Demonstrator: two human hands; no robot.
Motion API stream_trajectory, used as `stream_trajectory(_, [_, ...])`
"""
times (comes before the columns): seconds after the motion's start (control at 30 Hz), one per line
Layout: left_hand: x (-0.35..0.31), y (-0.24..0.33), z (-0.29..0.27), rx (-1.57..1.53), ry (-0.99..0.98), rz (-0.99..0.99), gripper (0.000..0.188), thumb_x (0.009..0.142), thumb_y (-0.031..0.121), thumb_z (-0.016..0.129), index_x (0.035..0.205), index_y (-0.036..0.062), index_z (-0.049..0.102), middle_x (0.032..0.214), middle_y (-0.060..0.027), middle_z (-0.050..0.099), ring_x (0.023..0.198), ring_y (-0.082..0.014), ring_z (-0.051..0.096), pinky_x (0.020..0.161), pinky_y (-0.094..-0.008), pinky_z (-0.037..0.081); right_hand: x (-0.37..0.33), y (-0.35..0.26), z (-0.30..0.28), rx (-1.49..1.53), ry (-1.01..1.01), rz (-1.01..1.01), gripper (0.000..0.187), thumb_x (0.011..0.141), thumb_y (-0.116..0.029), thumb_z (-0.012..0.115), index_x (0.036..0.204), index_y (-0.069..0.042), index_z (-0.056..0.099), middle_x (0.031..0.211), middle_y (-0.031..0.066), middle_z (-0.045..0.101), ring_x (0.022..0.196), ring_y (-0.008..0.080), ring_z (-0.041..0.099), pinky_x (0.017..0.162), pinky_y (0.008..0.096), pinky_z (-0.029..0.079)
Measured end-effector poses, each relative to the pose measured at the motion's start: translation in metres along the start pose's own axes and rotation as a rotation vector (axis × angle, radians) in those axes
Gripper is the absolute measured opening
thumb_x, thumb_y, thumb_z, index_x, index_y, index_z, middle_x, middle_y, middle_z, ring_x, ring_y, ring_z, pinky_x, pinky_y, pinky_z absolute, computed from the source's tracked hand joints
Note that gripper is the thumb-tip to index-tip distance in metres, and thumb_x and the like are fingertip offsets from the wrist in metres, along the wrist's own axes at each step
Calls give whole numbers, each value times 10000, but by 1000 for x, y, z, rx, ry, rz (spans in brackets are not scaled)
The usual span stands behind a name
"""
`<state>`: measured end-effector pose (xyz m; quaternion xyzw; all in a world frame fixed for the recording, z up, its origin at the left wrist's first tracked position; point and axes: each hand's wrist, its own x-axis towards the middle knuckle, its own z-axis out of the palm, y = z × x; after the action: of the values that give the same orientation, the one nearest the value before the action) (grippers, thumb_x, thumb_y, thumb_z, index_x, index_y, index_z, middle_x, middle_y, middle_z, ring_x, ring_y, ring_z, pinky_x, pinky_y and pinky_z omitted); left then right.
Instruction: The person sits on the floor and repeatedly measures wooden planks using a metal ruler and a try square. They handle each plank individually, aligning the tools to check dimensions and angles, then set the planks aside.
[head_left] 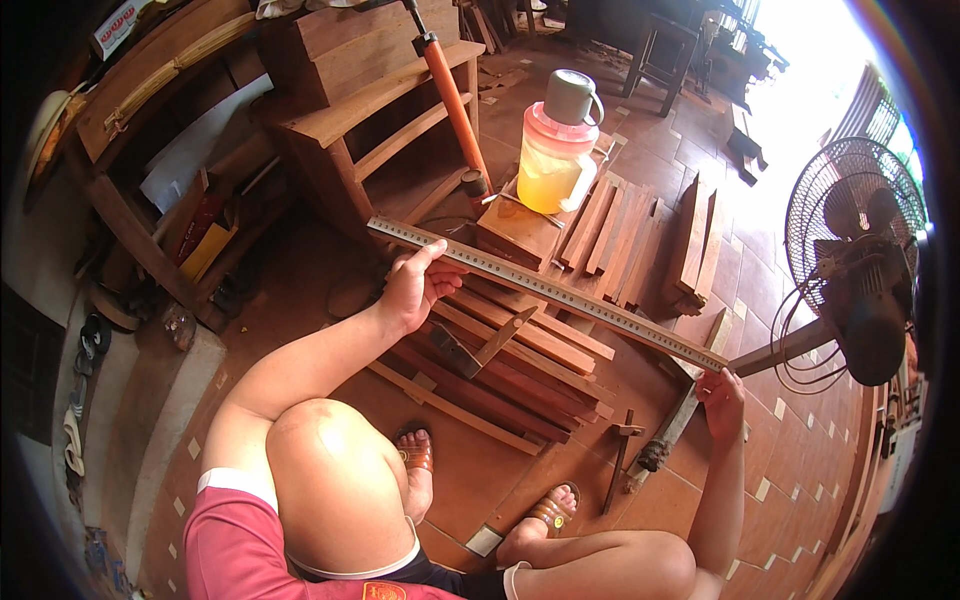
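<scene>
A long, straight, silver-grey ruler point(560, 291) with dark markings slants across the scene, from the far left down to the near right. My left hand point(416, 287) pinches it near its left end, a short length jutting past the fingers. At the other end, my right hand point(720, 400) has its fingertips closed on the ruler. Below it, reddish-brown wooden strips point(530, 392) lie stacked on the floor. A square-like tool point(500, 340) with a wooden blade and a dark stock rests on top of them. The ruler hangs above the wood; whether it touches any piece I cannot tell.
A pitcher point(553, 165) of yellow drink, topped by a grey cup point(570, 98), stands on a wooden block beyond the ruler. More strips point(612, 235) lie beside it. A fan point(850, 240) stands right, wooden furniture point(345, 125) left. A T-shaped tool point(620, 450) lies near my foot.
</scene>
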<state>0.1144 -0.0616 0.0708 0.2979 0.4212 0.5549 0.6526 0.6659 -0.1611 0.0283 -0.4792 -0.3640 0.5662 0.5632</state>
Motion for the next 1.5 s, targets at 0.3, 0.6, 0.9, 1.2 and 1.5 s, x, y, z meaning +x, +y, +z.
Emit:
stream_trajectory(0.3, [-1, 1, 0, 5, 1, -6, 283, 971, 304, 597, 956, 37, 690, 882, -118, 736, 712, -158, 658, 690, -283, 531, 1, 1, -1, 15, 8, -8, 272, 978, -274, 563, 1000, -18, 654, 841, 112, 704, 743, 201, 653, 648, 334, 489])
stream_trajectory(0.6, [0, 0, -1, -2, 5, -6, 288, 969, 305, 600, 958, 30, 686, 880, -125, 732, 710, -161, 660, 685, -282, 536, 2, 2, 0, 7, 12, -14, 267, 981, -264, 558, 994, -16, 656, 839, 111, 706, 742, 205, 653, 646, 338, 491])
stream_trajectory(0.9, [0, 0, 0, -8, -3, 0, 279, 966, 296, 608, 958, 25, 675, 867, -133, 730, 699, -164, 664, 673, -277, 541, 2, 3, -4, -32, -11, -9, 293, 983, -316, 552, 1017, -48, 667, 836, 64, 691, 758, 174, 639, 660, 314, 477])
stream_trajectory(1.2, [-1, 1, 0, -1, 1, 3, 272, 966, 290, 610, 955, 27, 678, 869, -130, 731, 699, -163, 665, 676, -274, 542, 1, 2, -1, -28, -15, -10, 301, 982, -327, 552, 1010, -52, 671, 848, 65, 697, 758, 171, 641, 661, 316, 472])
stream_trajectory(1.5, [-1, 1, 0, 1, -13, -7, 276, 979, 305, 612, 971, 38, 681, 892, -120, 731, 722, -157, 662, 695, -278, 540, 2, 2, -2, -22, -38, -12, 292, 985, -325, 544, 1006, -63, 672, 885, 50, 704, 784, 167, 650, 668, 315, 477])
